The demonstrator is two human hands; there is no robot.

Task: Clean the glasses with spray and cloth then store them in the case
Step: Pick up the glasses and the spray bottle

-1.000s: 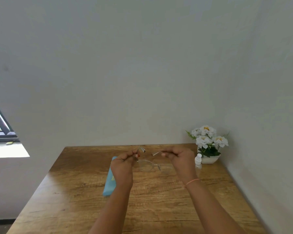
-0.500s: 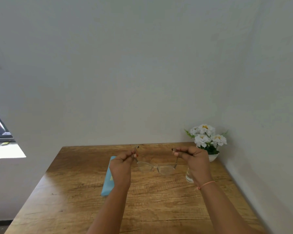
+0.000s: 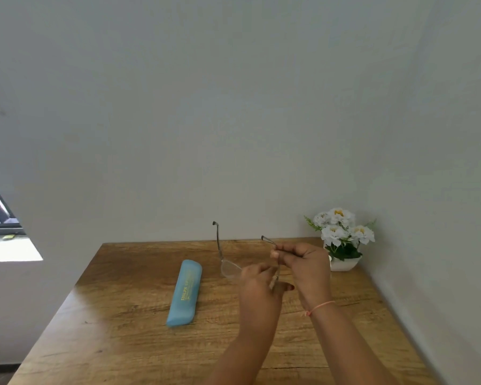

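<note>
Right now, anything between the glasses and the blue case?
Nothing visible. The glasses, held by the left hand and right hand, sit just right of the case, with only bare table between. The case itself looks shut, and the glasses are unfolded.

blue case (image 3: 184, 293), yellow print "SHILPA"

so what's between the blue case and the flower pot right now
The glasses, held over the table by the left hand and the right hand, lie between the blue case and the flower pot, as the head view shows.
</note>
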